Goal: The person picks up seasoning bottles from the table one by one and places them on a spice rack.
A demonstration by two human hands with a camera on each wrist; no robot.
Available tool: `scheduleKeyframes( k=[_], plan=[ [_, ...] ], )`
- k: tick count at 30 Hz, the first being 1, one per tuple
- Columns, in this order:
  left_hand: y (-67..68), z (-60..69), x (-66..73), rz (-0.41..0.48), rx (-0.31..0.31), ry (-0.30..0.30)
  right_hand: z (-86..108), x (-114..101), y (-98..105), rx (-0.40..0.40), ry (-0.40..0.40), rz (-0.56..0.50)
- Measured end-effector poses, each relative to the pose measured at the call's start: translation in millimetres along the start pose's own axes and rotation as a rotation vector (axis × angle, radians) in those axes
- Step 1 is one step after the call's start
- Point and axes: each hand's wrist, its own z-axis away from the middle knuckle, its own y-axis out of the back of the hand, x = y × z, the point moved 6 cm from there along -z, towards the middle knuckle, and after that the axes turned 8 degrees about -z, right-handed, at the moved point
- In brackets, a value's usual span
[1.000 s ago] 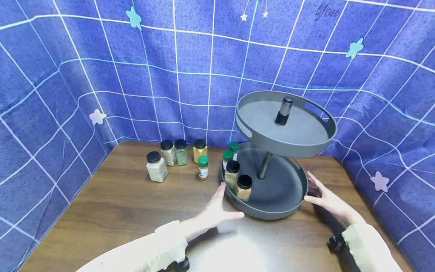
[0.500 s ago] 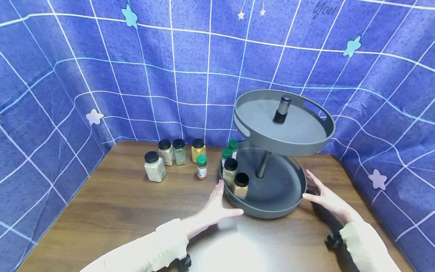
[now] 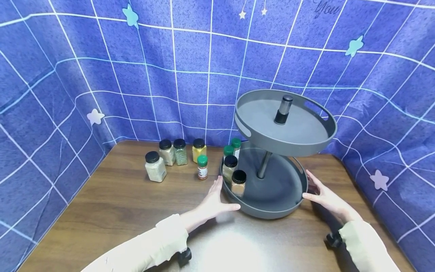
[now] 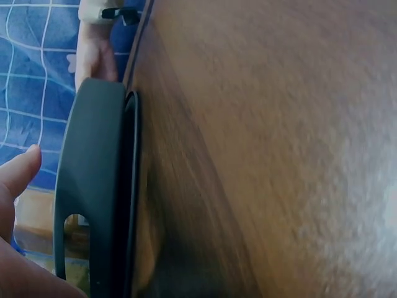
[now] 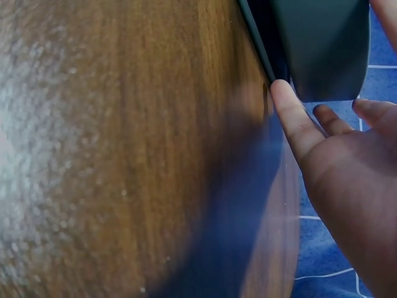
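A grey two-tier turntable has its lower tray on the wooden table and its upper tray raised on a central post. Along the lower tray's left side stand two green-capped bottles and two black-capped spice jars, one tan and one pale. At the front-left rim is my left hand, fingers straight and thumb spread along the front. My right hand rests at the right rim, fingers extended; in the right wrist view, fingertips meet the tray's wall.
Left of the turntable stand a white jar, a beige jar, a green herb jar, a yellow jar and a small green-capped bottle. A blue curtain hangs behind and on both sides.
The lower tray has turned clockwise as seen from above, carrying its jars leftward and back along the rim. My left fingers have slid slightly back with it; the right hand has barely moved.
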Motion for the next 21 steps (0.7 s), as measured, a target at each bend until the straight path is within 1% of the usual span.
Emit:
scheduleKeyframes(
  k=[3,7,14,21],
  plan=[
    [1.5,-2.2,-2.4,0.01,-0.004,0.005,0.4,0.4,-0.3,-0.001,0.009,0.003],
    [3.7,-5.8,-5.3,0.008,-0.006,-0.005,1.1,0.4,0.3,0.007,0.023,0.003],
    [7.2,-13.0,-8.2,-0.053,-0.006,-0.036,2.6,1.4,0.8,0.004,0.026,0.004],
    [9.5,-21.7,-10.6,-0.092,0.002,-0.068,2.1,1.8,1.1,-0.001,0.017,-0.02]
  ],
)
